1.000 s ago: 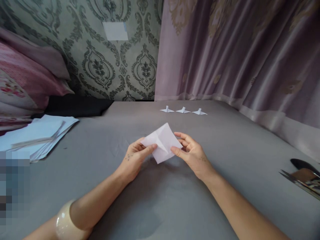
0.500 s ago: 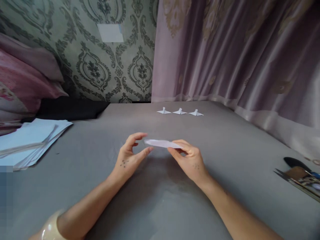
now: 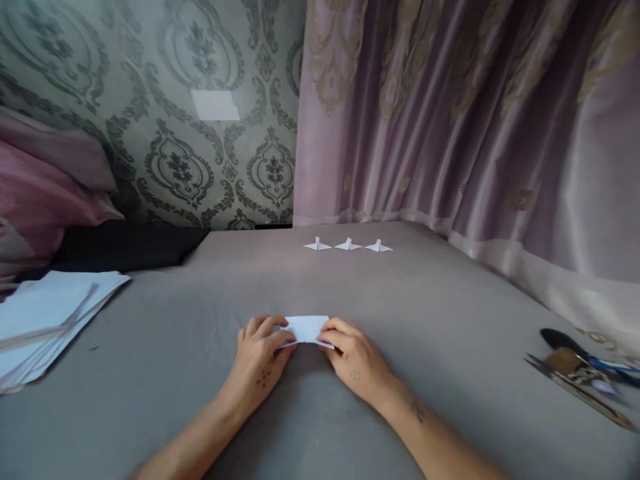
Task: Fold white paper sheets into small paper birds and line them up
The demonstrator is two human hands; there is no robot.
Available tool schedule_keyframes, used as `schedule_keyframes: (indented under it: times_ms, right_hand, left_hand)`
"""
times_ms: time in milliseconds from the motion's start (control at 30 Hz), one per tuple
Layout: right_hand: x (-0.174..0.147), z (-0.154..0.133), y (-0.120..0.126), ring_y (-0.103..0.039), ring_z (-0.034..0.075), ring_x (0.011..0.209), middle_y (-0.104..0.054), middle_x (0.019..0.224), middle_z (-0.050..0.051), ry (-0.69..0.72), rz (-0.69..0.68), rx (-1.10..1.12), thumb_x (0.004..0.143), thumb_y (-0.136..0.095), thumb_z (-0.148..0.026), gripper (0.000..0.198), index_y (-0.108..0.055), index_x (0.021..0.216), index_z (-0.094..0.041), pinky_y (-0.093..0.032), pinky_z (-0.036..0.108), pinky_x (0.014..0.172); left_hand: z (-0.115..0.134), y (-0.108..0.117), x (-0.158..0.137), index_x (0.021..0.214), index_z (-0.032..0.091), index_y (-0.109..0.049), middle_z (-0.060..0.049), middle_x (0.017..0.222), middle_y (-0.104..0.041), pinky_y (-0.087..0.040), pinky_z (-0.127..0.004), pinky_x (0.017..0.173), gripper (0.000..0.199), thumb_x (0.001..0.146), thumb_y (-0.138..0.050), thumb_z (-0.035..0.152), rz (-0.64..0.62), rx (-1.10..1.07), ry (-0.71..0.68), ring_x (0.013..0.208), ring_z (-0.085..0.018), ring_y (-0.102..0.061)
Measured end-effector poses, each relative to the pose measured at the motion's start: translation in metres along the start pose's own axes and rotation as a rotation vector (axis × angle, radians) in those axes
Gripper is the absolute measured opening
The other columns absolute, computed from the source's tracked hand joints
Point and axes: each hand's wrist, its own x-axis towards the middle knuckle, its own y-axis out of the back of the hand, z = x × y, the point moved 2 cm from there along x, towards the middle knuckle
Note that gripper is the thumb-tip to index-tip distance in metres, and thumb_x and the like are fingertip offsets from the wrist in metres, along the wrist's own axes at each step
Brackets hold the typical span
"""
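Note:
Between my two hands is a small folded piece of white paper [image 3: 306, 328], low over the grey cloth surface [image 3: 320, 413]. My left hand [image 3: 263, 347] grips its left end, with thumb and fingers closed on the edge. At the right end, my right hand [image 3: 353, 353] pinches the paper the same way. The fingertips cover both ends, and the underside of the paper is hidden. Farther back, three small folded white paper figures [image 3: 348, 245] with pointed wings stand in a row.
A stack of white paper sheets [image 3: 55, 313] lies at the left, before a black cloth [image 3: 130, 243] and pink fabric [image 3: 55, 180]. Scissors [image 3: 575, 390] and other small items are at the right edge. A patterned wall and purple curtain [image 3: 400, 120] stand behind.
My left hand has closed on the paper's left end, where its fingers were apart before. The paper has been lowered and now shows a broader face. The camera view has tilted up.

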Motion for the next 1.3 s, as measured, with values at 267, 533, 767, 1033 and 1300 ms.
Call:
schedule_keyframes:
  times_ms: [267, 533, 767, 1033, 1300]
  right_hand:
    - [0.001, -0.001, 0.004, -0.059, 0.016, 0.091, -0.063, 0.095, 0.002, -0.093, -0.037, -0.038, 0.084, -0.06, -0.012, 0.016, -0.071, 0.086, -0.023, -0.048, 0.027, 0.082]
    - [0.002, 0.0, 0.006, -0.059, 0.018, 0.095, -0.062, 0.099, 0.005, -0.101, -0.093, 0.005, 0.087, -0.056, -0.015, 0.014, -0.069, 0.086, -0.02, -0.048, 0.03, 0.086]
    - [0.005, 0.007, 0.002, -0.061, 0.018, 0.092, -0.06, 0.105, 0.007, -0.199, -0.042, 0.068, 0.09, -0.052, -0.025, 0.018, -0.065, 0.079, -0.021, -0.049, 0.032, 0.085]
    - [0.01, 0.011, -0.006, -0.06, 0.018, 0.077, -0.057, 0.097, 0.008, -0.316, 0.021, -0.027, 0.088, -0.052, -0.031, 0.024, -0.055, 0.067, -0.02, -0.049, 0.033, 0.073]
    - [0.012, 0.013, -0.008, -0.054, 0.014, 0.064, -0.054, 0.088, 0.005, -0.343, 0.04, -0.084, 0.085, -0.056, -0.03, 0.025, -0.048, 0.063, -0.021, -0.045, 0.03, 0.062]
  left_hand:
    - [-0.002, -0.004, 0.001, 0.086, 0.026, -0.071, -0.007, 0.103, -0.066, -0.044, -0.044, 0.08, 0.015, 0.086, -0.057, 0.028, -0.026, -0.042, 0.06, 0.097, -0.027, -0.053]
    - [0.007, 0.002, -0.001, 0.085, 0.023, -0.072, -0.008, 0.102, -0.065, -0.042, -0.044, 0.081, 0.014, 0.085, -0.059, 0.029, -0.078, -0.05, 0.12, 0.095, -0.028, -0.053]
    - [0.003, 0.003, 0.0, 0.072, 0.017, -0.067, -0.01, 0.099, -0.063, -0.043, -0.041, 0.079, 0.024, 0.086, -0.057, 0.033, -0.036, -0.054, 0.243, 0.087, -0.025, -0.052]
    - [0.0, 0.006, -0.001, 0.071, 0.016, -0.062, -0.01, 0.097, -0.057, -0.042, -0.042, 0.083, 0.027, 0.089, -0.05, 0.031, -0.027, -0.087, 0.281, 0.088, -0.023, -0.051]
    - [0.0, 0.008, -0.001, 0.071, 0.017, -0.059, -0.009, 0.095, -0.055, -0.043, -0.04, 0.08, 0.024, 0.089, -0.05, 0.029, -0.037, -0.086, 0.26, 0.085, -0.022, -0.05]
